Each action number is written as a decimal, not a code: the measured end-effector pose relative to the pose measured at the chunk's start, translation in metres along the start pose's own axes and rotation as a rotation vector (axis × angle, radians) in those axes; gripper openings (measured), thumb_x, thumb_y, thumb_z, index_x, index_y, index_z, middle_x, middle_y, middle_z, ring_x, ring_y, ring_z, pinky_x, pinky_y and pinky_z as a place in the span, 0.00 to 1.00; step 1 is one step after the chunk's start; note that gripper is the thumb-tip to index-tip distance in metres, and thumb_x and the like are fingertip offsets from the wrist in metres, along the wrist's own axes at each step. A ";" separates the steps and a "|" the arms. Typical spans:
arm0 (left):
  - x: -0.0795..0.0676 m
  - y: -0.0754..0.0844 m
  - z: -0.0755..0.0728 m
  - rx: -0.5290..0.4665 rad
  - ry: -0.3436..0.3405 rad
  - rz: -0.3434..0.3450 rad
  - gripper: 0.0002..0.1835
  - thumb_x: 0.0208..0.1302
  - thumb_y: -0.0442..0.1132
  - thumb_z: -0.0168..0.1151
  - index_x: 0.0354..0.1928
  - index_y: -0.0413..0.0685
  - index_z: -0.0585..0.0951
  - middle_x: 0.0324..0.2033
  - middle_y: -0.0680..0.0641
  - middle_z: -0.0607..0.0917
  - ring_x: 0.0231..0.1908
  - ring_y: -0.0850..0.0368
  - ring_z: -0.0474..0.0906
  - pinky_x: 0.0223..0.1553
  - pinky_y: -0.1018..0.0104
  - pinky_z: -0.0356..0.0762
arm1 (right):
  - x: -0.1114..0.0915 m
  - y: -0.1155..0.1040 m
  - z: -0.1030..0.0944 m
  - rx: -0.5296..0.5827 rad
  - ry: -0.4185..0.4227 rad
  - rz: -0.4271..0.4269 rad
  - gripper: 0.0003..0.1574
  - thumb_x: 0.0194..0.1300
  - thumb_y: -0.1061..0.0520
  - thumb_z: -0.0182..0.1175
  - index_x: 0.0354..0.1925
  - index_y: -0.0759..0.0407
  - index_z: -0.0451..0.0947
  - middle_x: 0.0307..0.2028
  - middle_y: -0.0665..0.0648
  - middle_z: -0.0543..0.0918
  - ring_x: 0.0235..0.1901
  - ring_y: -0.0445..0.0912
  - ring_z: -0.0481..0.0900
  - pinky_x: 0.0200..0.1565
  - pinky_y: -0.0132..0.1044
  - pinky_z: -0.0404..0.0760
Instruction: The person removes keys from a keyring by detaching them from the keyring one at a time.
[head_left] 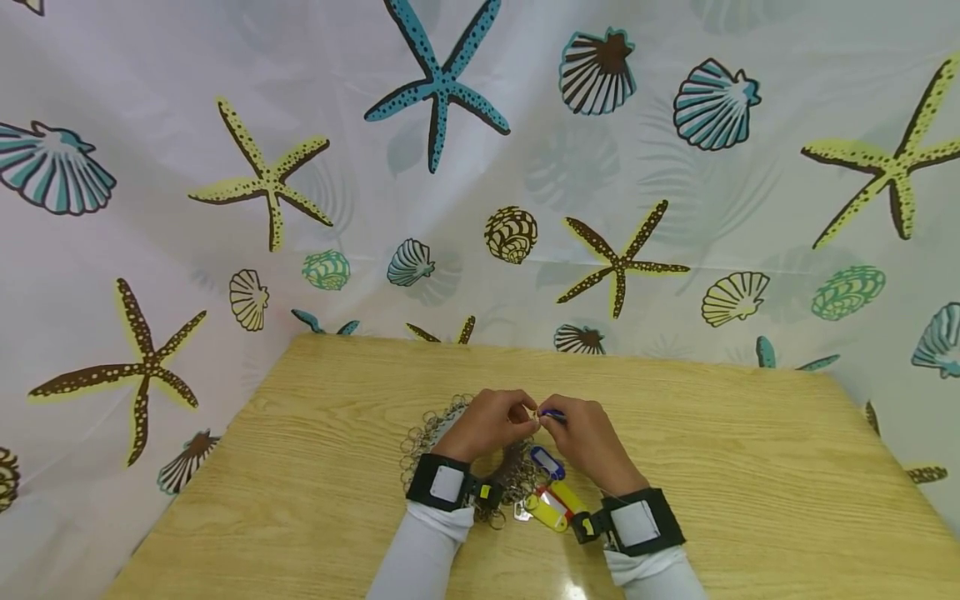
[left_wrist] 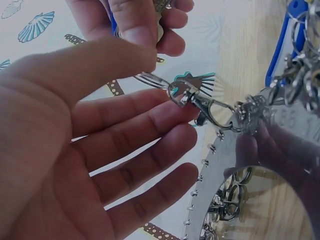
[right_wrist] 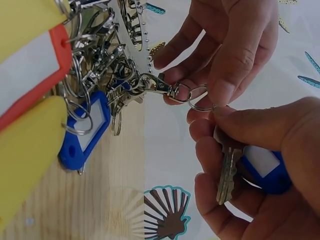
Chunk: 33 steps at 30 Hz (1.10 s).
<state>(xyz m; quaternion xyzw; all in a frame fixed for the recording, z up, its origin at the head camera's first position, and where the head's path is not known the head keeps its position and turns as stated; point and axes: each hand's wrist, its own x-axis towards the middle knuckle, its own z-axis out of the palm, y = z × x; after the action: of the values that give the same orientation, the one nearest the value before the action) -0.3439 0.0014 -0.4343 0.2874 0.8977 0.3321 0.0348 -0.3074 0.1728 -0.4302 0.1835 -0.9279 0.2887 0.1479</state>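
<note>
key (right_wrist: 228, 172) located right of the metal hoop (left_wrist: 226, 153), far of the yellow tags (head_left: 567, 497). right hand (head_left: 588, 433): thumb and fingers pinch the key by its head, blue tag (right_wrist: 264, 164) within the grasp. left hand (head_left: 487, 423): fingers loosely spread, thumb at the split ring (right_wrist: 199, 106); whether it pinches, cannot tell. judged: key light, rigid, slippery, best held by the head; ring stiff, springy.

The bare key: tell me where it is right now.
In the right wrist view, the key is right of centre, held in the right hand just below its thumb, with a blue tag immediately right of it.
</note>
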 end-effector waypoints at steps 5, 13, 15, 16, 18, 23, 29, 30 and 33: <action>0.001 0.000 0.001 0.020 -0.007 0.000 0.14 0.67 0.45 0.60 0.49 0.46 0.83 0.36 0.50 0.87 0.36 0.60 0.83 0.36 0.67 0.81 | 0.000 0.002 0.000 0.008 -0.008 -0.019 0.05 0.61 0.64 0.65 0.37 0.59 0.84 0.32 0.52 0.85 0.26 0.39 0.76 0.30 0.36 0.78; 0.000 0.000 0.001 0.034 0.013 0.025 0.10 0.65 0.42 0.63 0.45 0.46 0.84 0.35 0.51 0.87 0.34 0.61 0.82 0.35 0.68 0.81 | 0.000 0.001 0.001 0.006 -0.007 -0.001 0.05 0.61 0.64 0.65 0.38 0.59 0.84 0.32 0.53 0.86 0.26 0.39 0.77 0.29 0.36 0.79; 0.000 -0.001 0.000 0.037 0.021 0.033 0.10 0.65 0.42 0.64 0.44 0.46 0.84 0.34 0.51 0.86 0.34 0.62 0.82 0.35 0.69 0.80 | -0.001 0.001 0.001 0.003 -0.006 0.015 0.05 0.60 0.63 0.66 0.37 0.59 0.84 0.31 0.52 0.85 0.25 0.39 0.77 0.29 0.36 0.79; 0.000 -0.001 0.000 0.035 0.023 0.034 0.10 0.64 0.42 0.64 0.44 0.46 0.84 0.34 0.51 0.86 0.33 0.62 0.82 0.35 0.69 0.80 | -0.001 0.001 0.001 0.000 -0.006 0.021 0.04 0.60 0.63 0.66 0.37 0.59 0.84 0.30 0.52 0.85 0.25 0.39 0.77 0.29 0.36 0.80; 0.000 -0.001 0.000 0.030 0.025 0.032 0.10 0.64 0.42 0.64 0.44 0.47 0.84 0.33 0.51 0.86 0.33 0.62 0.81 0.34 0.70 0.80 | -0.001 0.000 0.001 -0.001 -0.006 0.030 0.04 0.61 0.63 0.66 0.37 0.59 0.84 0.29 0.51 0.84 0.24 0.39 0.76 0.29 0.36 0.79; -0.001 0.000 0.000 0.026 0.027 0.023 0.10 0.63 0.42 0.65 0.43 0.47 0.83 0.33 0.52 0.86 0.33 0.63 0.81 0.34 0.71 0.80 | -0.001 0.000 0.002 -0.002 -0.005 0.031 0.04 0.61 0.63 0.65 0.36 0.59 0.84 0.28 0.51 0.84 0.24 0.39 0.76 0.28 0.36 0.79; -0.001 0.000 0.000 -0.001 0.010 0.010 0.13 0.66 0.46 0.61 0.45 0.46 0.84 0.34 0.51 0.86 0.34 0.61 0.82 0.34 0.68 0.80 | 0.000 0.001 0.001 -0.005 -0.003 0.000 0.05 0.61 0.64 0.65 0.37 0.59 0.84 0.31 0.53 0.85 0.27 0.40 0.79 0.31 0.38 0.81; -0.001 0.000 0.000 -0.001 0.009 0.010 0.13 0.67 0.46 0.61 0.46 0.46 0.84 0.35 0.50 0.86 0.34 0.61 0.82 0.34 0.68 0.81 | 0.000 0.001 0.000 -0.003 -0.004 -0.005 0.05 0.61 0.64 0.65 0.38 0.59 0.84 0.31 0.53 0.85 0.27 0.40 0.79 0.32 0.38 0.81; -0.002 0.000 0.000 0.014 0.009 0.022 0.13 0.68 0.45 0.60 0.45 0.43 0.84 0.35 0.49 0.87 0.34 0.61 0.82 0.34 0.67 0.81 | 0.000 0.001 0.000 0.007 -0.012 -0.016 0.06 0.61 0.65 0.65 0.37 0.58 0.84 0.32 0.52 0.85 0.28 0.41 0.79 0.32 0.38 0.81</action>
<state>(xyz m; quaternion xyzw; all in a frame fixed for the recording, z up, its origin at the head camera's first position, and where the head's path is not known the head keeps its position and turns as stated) -0.3424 0.0003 -0.4346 0.2961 0.8968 0.3278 0.0250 -0.3083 0.1739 -0.4306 0.1934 -0.9263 0.2897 0.1440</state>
